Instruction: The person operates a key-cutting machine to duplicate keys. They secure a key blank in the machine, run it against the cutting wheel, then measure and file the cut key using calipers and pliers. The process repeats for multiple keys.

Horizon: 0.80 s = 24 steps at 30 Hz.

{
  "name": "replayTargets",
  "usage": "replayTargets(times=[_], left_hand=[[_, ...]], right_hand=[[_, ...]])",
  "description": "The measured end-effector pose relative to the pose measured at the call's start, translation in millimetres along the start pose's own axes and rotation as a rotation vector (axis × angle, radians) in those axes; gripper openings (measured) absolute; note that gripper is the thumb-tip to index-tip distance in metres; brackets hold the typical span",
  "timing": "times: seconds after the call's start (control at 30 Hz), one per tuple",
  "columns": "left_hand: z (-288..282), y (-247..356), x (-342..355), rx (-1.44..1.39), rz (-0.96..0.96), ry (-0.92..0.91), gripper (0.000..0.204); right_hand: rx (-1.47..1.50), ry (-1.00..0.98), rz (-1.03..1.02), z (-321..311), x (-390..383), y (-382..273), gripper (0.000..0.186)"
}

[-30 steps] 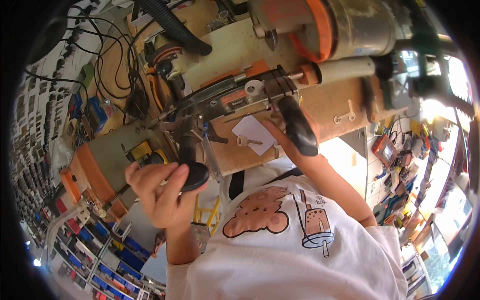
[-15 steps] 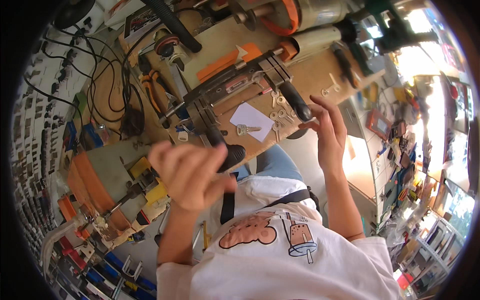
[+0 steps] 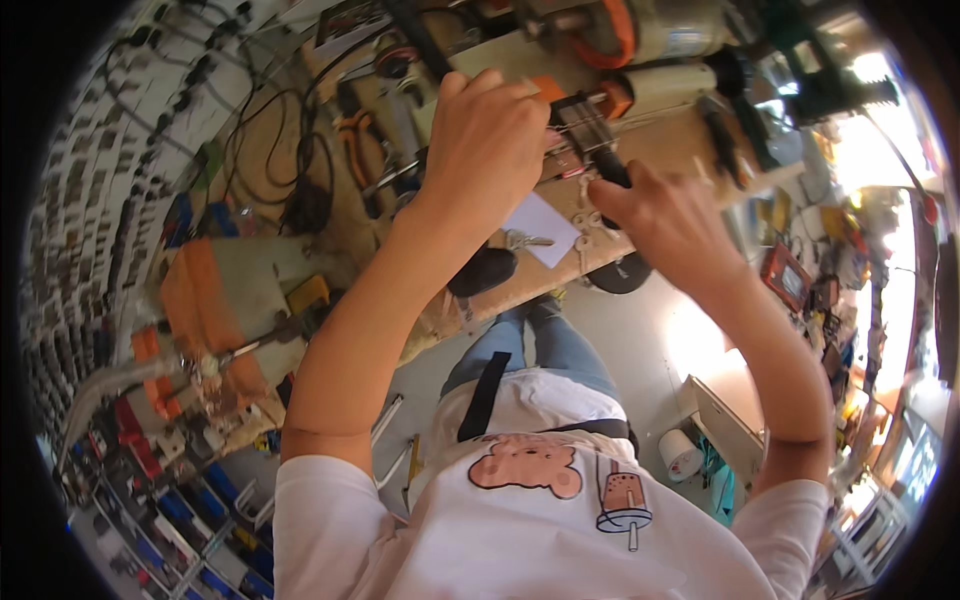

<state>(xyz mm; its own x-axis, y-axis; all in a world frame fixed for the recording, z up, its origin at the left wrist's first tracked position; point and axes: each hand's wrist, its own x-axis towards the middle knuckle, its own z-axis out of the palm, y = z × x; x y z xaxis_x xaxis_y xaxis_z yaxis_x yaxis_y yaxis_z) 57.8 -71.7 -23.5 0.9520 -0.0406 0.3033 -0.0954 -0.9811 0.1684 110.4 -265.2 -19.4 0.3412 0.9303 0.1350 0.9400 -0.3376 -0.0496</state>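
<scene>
A metal clamping device, apparently a key-cutting machine (image 3: 585, 130), lies along the bench with two black handles. My right hand (image 3: 665, 215) is closed round the right black handle (image 3: 610, 165). Over the middle of the device, my left hand (image 3: 490, 145) has its fingers bent down; what they grip is hidden behind the hand. The left black handle (image 3: 485, 272) sticks out below my left wrist, untouched by my fingers. A brass-coloured key (image 3: 528, 240) rests on a white paper (image 3: 549, 222) between the handles. Several loose keys (image 3: 582, 222) lie to the right of the paper.
Orange-handled pliers (image 3: 356, 150) and black cables (image 3: 285, 150) lie on the bench's left. A large motor-like cylinder (image 3: 675, 30) stands at the back. Another clamped machine with an orange side (image 3: 200, 290) stands at left. A black round object (image 3: 620, 272) is under the bench's front edge.
My left hand has moved forward and right from near the left handle onto the device's middle. My right hand has closed round the right handle. The view has shifted slightly.
</scene>
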Motion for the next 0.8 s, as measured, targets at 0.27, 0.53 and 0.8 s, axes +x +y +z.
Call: replayTargets(times=[0.27,0.53,0.8], left_hand=[[-67.1,-34.5,-82.1,-0.277,-0.506,0.039,0.014],[-50.3,-39.8,-95.5,-0.541,-0.569,0.131,0.014],[-21.5,-49.3,-91.7,-0.711,-0.522,0.065,0.012]], right_hand=[[0.356,0.346,0.092,-41.1,-7.6,-44.3,0.042],[2.276,0.266,0.665,32.2,14.7,-138.9,0.049],[2.558,0.549,0.670,52.6,39.0,-155.5,0.020]])
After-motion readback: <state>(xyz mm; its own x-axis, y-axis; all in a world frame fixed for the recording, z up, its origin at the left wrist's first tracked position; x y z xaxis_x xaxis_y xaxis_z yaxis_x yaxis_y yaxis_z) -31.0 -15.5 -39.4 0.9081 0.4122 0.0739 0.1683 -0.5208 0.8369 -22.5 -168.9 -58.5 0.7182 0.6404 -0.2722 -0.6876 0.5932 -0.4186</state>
